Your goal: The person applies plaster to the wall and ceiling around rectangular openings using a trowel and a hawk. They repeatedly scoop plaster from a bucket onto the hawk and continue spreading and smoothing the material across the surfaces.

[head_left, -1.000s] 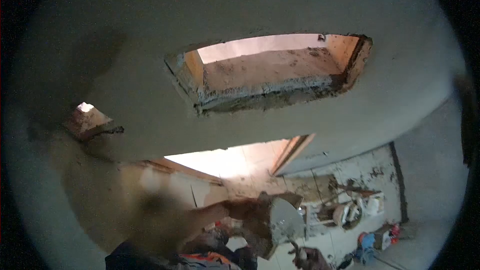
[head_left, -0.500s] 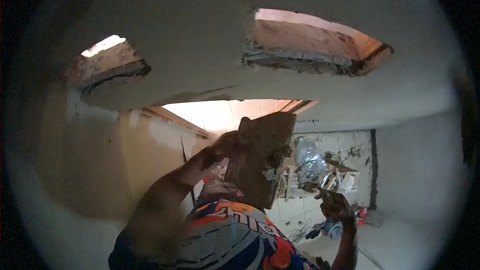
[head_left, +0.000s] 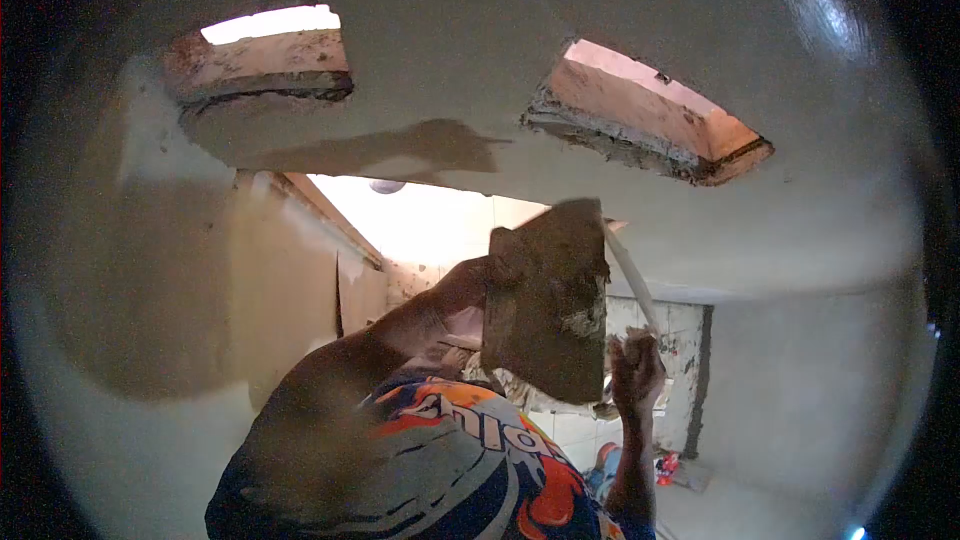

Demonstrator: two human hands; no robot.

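My left hand (head_left: 468, 285) grips the left edge of a brown, mortar-smeared board (head_left: 545, 300), held up in front of my chest. Most of its fingers are hidden behind the board. Wet clumps cling to the board's right side, with a greyish patch lower down. My right hand (head_left: 636, 370), raised just right of the board, is closed around what looks like a trowel (head_left: 632, 275). Its long pale blade shows nearly edge-on, pointing upward past the board's upper right corner.
A grey plastered wall (head_left: 430, 50) spans the view, with two rough-edged openings (head_left: 650, 110) (head_left: 265, 55) cut in it. A bright doorway (head_left: 430, 215) lies beyond the board. Low at the right are tiles (head_left: 680, 340) and red and blue items (head_left: 667, 467) on the floor.
My right hand has risen and moved left toward the board, and the trowel now points upward. The board has turned more upright. The view has shifted, with the left opening showing more fully.
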